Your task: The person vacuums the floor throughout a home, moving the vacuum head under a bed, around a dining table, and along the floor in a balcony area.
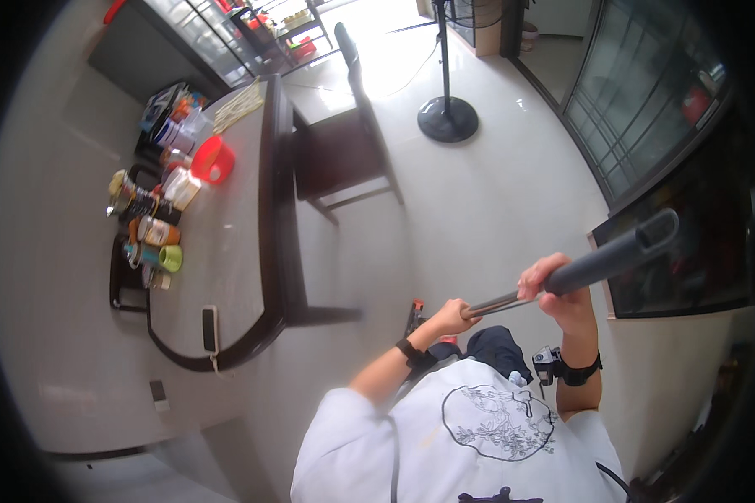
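A long-handled pole with a thick dark grey grip (598, 261) slants across in front of my body, its looped end up at the right. My right hand (557, 283) is wrapped around the pole at the lower end of that grip. Farther down, my left hand (454, 317) is closed around the thin metal shaft (500, 304). The pole's lower end is hidden behind my left hand and arm, so its kind cannot be told. A dark object with an orange end (415, 311) shows on the floor beyond my left forearm, partly covered.
At the left stands a dark-edged dining table (226, 276) with a red container (212, 160), several jars and a phone-like device (210, 330) on a cable. A wooden chair (340, 151) sits beside it. Ahead is a fan's round base (448, 119); glass sliding doors (642, 94) line the right.
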The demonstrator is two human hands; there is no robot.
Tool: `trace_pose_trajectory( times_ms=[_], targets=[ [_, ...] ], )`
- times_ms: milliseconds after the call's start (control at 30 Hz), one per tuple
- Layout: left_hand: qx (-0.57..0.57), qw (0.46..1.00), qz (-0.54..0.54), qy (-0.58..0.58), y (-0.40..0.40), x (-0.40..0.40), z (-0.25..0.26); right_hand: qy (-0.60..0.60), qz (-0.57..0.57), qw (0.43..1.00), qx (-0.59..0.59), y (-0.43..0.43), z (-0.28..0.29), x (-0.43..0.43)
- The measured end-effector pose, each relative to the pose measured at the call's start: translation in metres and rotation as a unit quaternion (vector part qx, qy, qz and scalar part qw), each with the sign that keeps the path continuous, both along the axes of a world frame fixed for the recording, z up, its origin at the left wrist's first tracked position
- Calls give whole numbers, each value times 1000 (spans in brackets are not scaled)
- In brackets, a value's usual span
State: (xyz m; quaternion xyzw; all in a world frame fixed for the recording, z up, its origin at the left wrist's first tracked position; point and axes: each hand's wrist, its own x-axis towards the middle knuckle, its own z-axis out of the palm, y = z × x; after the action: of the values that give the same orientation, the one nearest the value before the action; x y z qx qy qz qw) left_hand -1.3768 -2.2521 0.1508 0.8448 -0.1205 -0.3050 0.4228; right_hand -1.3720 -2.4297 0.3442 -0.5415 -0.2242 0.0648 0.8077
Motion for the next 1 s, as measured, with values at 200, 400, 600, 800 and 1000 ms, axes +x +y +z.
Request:
trace_pose_trajectory(
  times_ms=[200, 400, 600, 800, 1000],
  targets=[
    [0, 999, -36, 31, -50, 112, -8, -29, -20, 999, 18, -50, -10, 98],
    [-59, 998, 16, -32, -84, 226, -1, -22, 9, 999, 29, -82, 5, 218],
    [-69, 991, 93, -63, -75, 351, 20, -83, 76, 993, 33, -54, 25, 351],
    [-74, 982, 135, -110, -53, 478, 28, -96, 8, 994, 52, -5, 26, 469],
    [-80, 970, 129, -188, -36, 565, 17, -133, -34, 986, 96, 19, 44, 548]
  ],
)
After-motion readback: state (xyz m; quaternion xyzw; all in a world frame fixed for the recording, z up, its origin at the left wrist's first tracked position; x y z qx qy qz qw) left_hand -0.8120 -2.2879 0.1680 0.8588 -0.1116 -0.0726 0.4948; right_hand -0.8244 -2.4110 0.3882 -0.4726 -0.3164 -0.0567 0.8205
